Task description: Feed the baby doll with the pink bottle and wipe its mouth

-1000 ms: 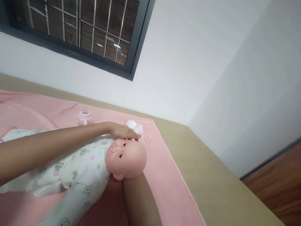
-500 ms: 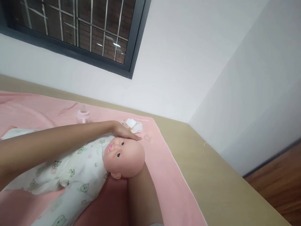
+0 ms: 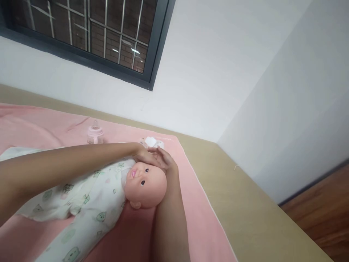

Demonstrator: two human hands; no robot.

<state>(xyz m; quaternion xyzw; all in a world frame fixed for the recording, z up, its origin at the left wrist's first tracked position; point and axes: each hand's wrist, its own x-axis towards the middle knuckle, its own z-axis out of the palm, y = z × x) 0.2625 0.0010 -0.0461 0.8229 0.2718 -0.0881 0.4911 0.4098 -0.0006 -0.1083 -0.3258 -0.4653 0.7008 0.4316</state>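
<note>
The doll [image 3: 148,185] is positioned face up over the pink cloth [image 3: 200,222], with its head directed right and set against the right forearm [image 3: 173,218]. At the head's far side, the left hand [image 3: 148,157] and right hand [image 3: 165,158] are brought close together, fingers bent; whether anything is pinched cannot be told. Beyond the left arm, a bottle [image 3: 95,135] is stood upright.

Left arm [image 3: 68,162] reaching across, right forearm [image 3: 171,213] extended forward, hands [image 3: 146,155] close together
</note>
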